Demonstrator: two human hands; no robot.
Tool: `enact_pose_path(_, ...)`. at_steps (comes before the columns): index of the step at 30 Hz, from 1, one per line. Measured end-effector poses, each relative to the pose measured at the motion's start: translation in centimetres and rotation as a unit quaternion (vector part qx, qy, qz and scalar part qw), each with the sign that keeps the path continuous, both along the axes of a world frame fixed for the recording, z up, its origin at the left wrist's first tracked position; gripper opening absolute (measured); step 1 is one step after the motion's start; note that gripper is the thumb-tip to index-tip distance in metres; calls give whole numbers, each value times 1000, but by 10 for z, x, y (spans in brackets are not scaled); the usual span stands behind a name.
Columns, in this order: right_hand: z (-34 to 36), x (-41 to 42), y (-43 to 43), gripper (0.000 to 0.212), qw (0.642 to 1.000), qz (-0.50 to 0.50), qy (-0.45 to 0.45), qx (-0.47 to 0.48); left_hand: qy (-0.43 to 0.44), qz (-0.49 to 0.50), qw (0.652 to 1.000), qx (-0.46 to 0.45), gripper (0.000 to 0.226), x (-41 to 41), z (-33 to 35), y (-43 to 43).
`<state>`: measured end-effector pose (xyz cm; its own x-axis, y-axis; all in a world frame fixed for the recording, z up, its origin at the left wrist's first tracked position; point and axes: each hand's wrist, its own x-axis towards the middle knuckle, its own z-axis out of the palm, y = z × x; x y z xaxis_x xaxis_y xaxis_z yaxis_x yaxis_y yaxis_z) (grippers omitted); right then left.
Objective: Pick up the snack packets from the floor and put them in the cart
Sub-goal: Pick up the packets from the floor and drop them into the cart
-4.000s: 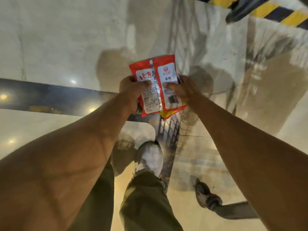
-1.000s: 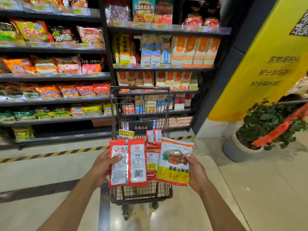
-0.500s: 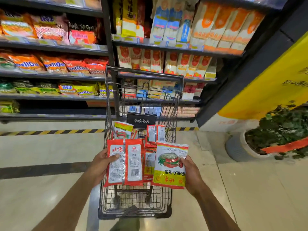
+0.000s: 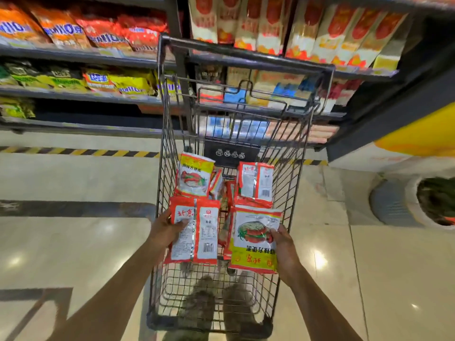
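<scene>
1. Left hand [image 4: 163,230]: gripped red-and-white packet [image 4: 197,232] by its left edge, thumb on top, over near end of cart [image 4: 170,134], left side.
2. Right hand [image 4: 283,244]: gripped yellow-bottomed packet [image 4: 253,242] by its right edge, over cart's near end, right side.
3. Held side by side, not touching.
4. Noted more packets [image 4: 256,184] lying at cart's far end; stocked shelves [image 4: 81,57] beyond cart.

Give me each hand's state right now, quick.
Left hand: grips the red packet, barcode side up, over the cart.
Right hand: grips the yellow-banded packet.
</scene>
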<state>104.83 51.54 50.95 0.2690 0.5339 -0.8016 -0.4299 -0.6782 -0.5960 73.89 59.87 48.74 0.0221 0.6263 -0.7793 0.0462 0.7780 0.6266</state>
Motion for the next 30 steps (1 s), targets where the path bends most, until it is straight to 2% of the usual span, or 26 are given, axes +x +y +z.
enact_pose_path(9, -96, 4, 18, 26, 997, -4, -32, -75, 56, 30, 997, -44, 30, 26, -84, 13)
enact_pose_path(14, -131, 2, 18, 26, 994, -10, -54, -92, 78, 34, 995, -51, 33, 21, -122, 11)
enact_pose_path(18, -156, -3, 19, 15, 994, -48, -54, -77, 76, 45, 995, -47, 37, 24, -130, 10)
enact_pose_path(23, -182, -5, 18, 27, 990, -39, -93, -98, 72, 58, 996, -22, 33, 22, -138, 10)
enact_pose_path(24, -185, -7, 18, 24, 987, -12, -116, -106, 89, 49, 995, -2, 32, 21, -140, 9)
enact_pose_path(26, -182, -11, 22, 18, 966, 82, -204, -137, 179, -3, 982, 65, 27, 22, -143, 7)
enact_pose_path(28, -171, -16, 27, 13, 933, 149, -288, -157, 276, -68, 948, 146, 42, 24, -145, 4)
enact_pose_path(30, -168, -18, 27, 15, 902, 183, -355, -165, 335, -101, 915, 199, 52, 31, -141, 1)
